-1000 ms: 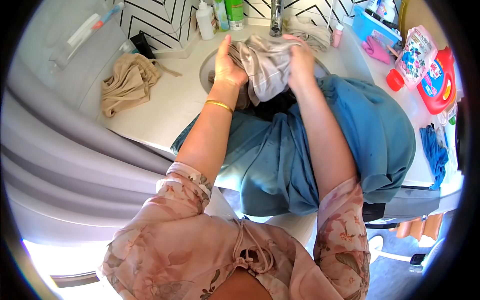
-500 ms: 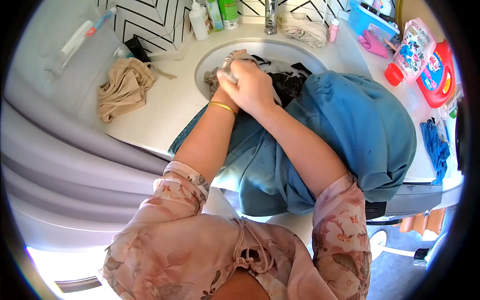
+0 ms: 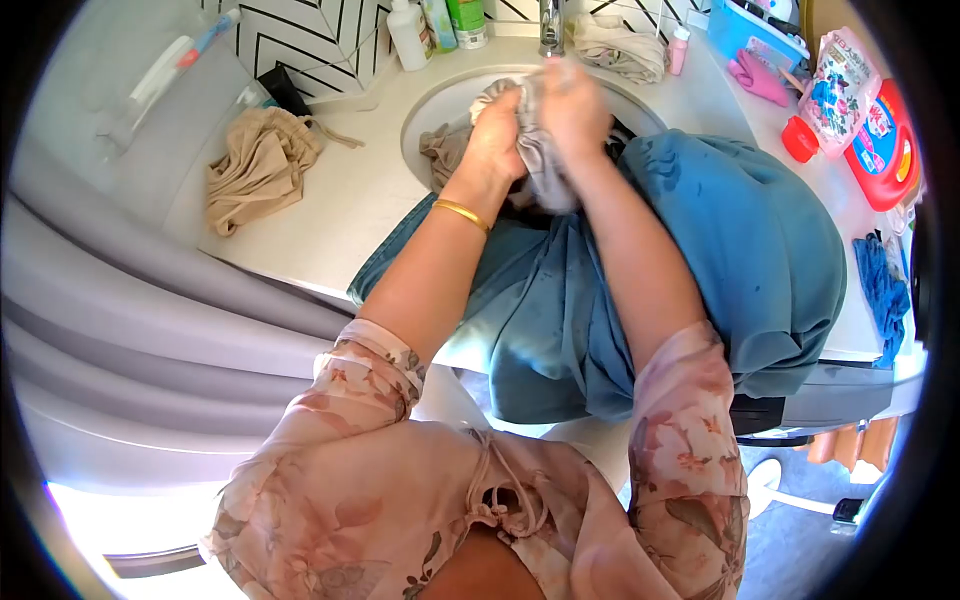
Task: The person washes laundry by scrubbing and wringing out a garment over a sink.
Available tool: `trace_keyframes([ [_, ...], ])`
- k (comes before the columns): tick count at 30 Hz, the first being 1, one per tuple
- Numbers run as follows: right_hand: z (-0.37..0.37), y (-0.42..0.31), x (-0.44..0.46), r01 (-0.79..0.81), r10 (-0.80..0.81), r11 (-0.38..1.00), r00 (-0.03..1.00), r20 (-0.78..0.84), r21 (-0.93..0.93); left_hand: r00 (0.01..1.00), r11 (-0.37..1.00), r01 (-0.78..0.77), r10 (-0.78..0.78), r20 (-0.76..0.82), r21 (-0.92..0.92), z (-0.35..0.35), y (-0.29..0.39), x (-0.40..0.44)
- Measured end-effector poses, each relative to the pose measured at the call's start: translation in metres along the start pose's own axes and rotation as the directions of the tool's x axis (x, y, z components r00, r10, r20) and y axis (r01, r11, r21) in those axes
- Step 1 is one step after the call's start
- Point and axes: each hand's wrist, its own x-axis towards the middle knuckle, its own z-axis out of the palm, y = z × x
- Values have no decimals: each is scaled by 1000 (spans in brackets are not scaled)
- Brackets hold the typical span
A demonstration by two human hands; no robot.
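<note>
Over the round sink [image 3: 412,125], a light greyish-beige wet garment [image 3: 545,165] is gripped between both hands, its loose part hanging below them. My left hand [image 3: 497,140], with a gold bangle on the wrist, is closed around its bunched edge. Motion smears my right hand [image 3: 575,115], which is closed on the same garment just to the right. A brownish cloth [image 3: 440,150] lies in the sink at the left. Of the dark cloth in the basin, only a little shows behind my right wrist. Large teal fabric [image 3: 740,250] drapes over the sink's front edge and counter, beneath my forearms.
Beige trousers [image 3: 262,165] lie on the left counter. Behind the sink stand a tap [image 3: 551,28], a white bottle [image 3: 409,35] and a crumpled pale cloth [image 3: 620,48]. At right are a red detergent jug [image 3: 885,150], a blue basket [image 3: 750,45] and a blue cloth [image 3: 882,290].
My hands were pressed together over the bundled garment; now they are apart, the right one farther back and to the right. The garment is spread between them. The view has shifted slightly.
</note>
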Motion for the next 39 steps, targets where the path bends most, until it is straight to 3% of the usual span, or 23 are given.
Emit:
trace_keyframes([
  [1,-2,22,14,27,-28,998,1000,-13,-57,971,842,236,-227,78,-485,-4,24,3],
  [2,5,27,11,27,-28,999,999,-26,-20,891,418,410,-372,260,-810,-9,45,5],
  [3,13,28,5,27,-26,1000,999,-38,15,784,-141,469,-388,485,-872,-10,56,7],
  [4,19,28,-4,23,-21,999,999,-43,45,774,-160,456,-413,479,-875,-9,59,6],
  [5,24,13,-22,188,-183,979,980,-73,73,766,-177,442,-436,473,-879,-8,59,6],
  [6,18,-4,-40,236,-247,968,954,172,80,760,-188,426,-456,462,-885,-10,59,7],
  [9,31,8,-36,556,-557,830,828,65,40,731,-202,372,-537,420,-906,-27,54,6],
  [10,33,19,-12,317,-314,943,948,44,-104,723,-205,349,-562,402,-914,-33,55,7],
  [12,3,30,19,-56,56,996,998,6,-67,824,-217,301,-431,368,-929,-46,74,8],
  [13,19,66,31,50,-49,988,999,-11,148,849,-200,287,-401,345,-937,-47,74,10],
  [15,23,73,27,-263,204,883,961,188,388,868,-156,260,-395,301,-953,-50,66,10],
  [17,33,84,20,-465,271,722,871,410,512,870,-248,203,-399,290,-947,-62,55,9],
  [20,9,47,-1,-878,466,461,360,808,126,884,-396,112,-379,273,-911,-76,36,13],
  [23,5,25,-18,-927,215,376,78,973,-9,901,-449,60,-360,242,-892,-84,28,13],
  [26,19,33,-19,-979,-239,182,46,970,92,872,-451,40,-420,251,-892,-83,30,14],
  [27,16,29,-18,-963,-161,22,262,952,269,863,-416,63,-434,259,-907,-81,26,16],
  [31,17,32,7,-783,52,120,618,784,610,801,-295,154,-521,294,-943,-56,8,17],
  [33,17,24,7,-397,100,523,908,408,754,810,-273,179,-505,299,-945,-42,12,14],
  [34,20,18,6,-163,44,691,982,185,704,782,-275,208,-529,329,-939,-37,14,13],
  [35,27,12,-2,11,-76,745,995,69,667,786,-265,235,-514,344,-935,-31,8,12],
  [36,22,0,-16,337,-326,873,941,-91,352,789,-253,262,-499,358,-931,-26,3,11],
  [37,16,-12,-26,410,-416,892,909,-8,189,834,-340,256,-395,385,-905,-21,-2,7],
  [39,9,-26,-39,553,-526,823,828,193,-128,952,-282,269,-66,299,-921,-11,5,-8],
])
